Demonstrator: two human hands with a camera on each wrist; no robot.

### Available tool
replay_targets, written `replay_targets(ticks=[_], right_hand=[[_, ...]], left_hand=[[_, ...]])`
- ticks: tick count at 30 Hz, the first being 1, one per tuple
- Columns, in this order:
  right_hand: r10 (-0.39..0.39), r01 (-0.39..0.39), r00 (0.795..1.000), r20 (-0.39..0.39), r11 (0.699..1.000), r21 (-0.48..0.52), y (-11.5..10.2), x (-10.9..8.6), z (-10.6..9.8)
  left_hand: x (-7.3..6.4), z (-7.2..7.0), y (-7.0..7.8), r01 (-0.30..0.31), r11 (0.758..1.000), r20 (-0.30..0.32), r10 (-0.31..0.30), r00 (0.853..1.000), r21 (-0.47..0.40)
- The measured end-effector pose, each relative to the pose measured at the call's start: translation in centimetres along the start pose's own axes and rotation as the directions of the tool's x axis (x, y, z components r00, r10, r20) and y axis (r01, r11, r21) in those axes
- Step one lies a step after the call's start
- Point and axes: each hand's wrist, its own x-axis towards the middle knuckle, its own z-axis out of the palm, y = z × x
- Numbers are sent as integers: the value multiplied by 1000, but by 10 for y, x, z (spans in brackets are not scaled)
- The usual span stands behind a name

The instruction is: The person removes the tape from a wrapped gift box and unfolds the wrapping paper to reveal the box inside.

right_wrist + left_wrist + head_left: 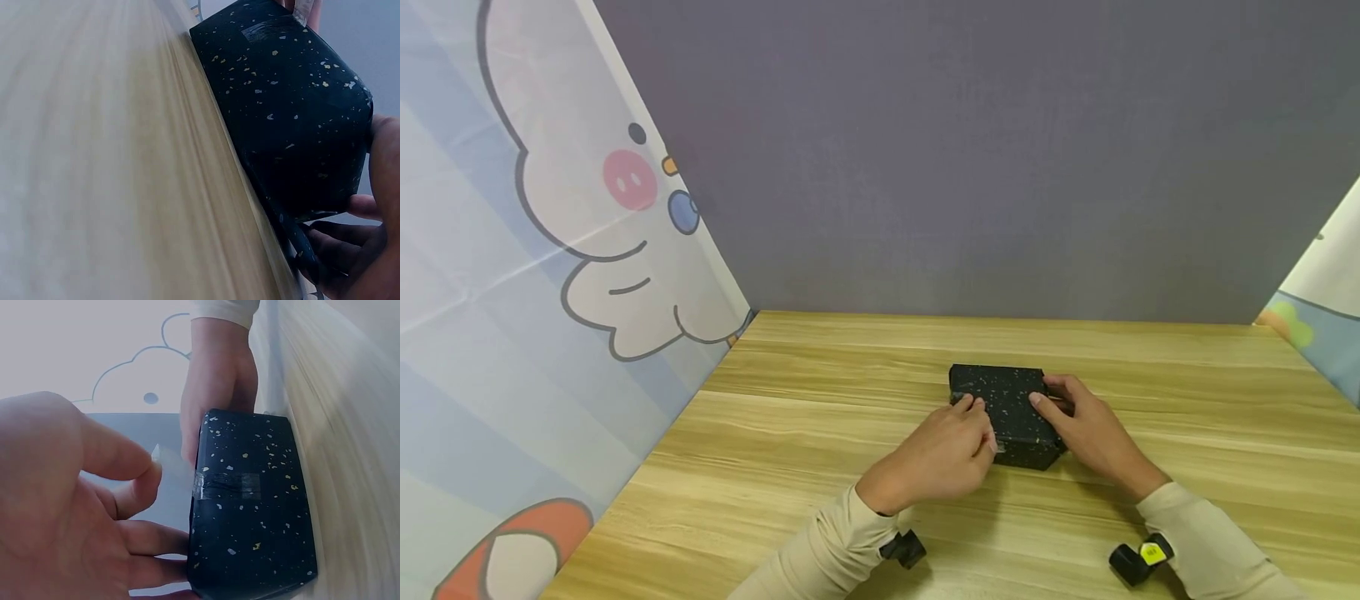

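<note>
A black box (1000, 404) wrapped in paper with white and gold flecks lies on the wooden table. At its near left edge my left hand (943, 450) pinches the loose end of a clear tape strip (173, 465) between thumb and index finger. The other end of that strip sticks to the box's side, as the left wrist view shows. My right hand (1093, 433) grips the right end of the box, thumb on top and fingers around the far corner. A loose paper flap (290, 240) juts from that end beside the right fingers.
A grey panel (985, 167) stands upright along the back edge of the wooden table (760, 450). Cloth printed with cartoon figures (512, 333) hangs at the left, and more printed cloth (1330, 308) is at the right. Each sleeve carries a small black wrist camera (906, 548).
</note>
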Motion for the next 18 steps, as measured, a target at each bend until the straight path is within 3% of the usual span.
replay_targets(ticks=[5,9,14,18], right_hand=[[-11,11,999,-38,1000,10,1,-1,0],[-32,32,992,-120,999,0,2,-1,0],[-89,77,962,-258,995,-57,0,-1,2],[-116,98,944,-308,992,-73,-1,-1,3]], left_hand=[[-1,1,1,-50,999,-3,50,999,10],[-2,3,3,-60,998,17,59,998,27],[-2,5,6,-43,997,57,39,998,61],[-2,6,7,-41,996,69,35,997,80]])
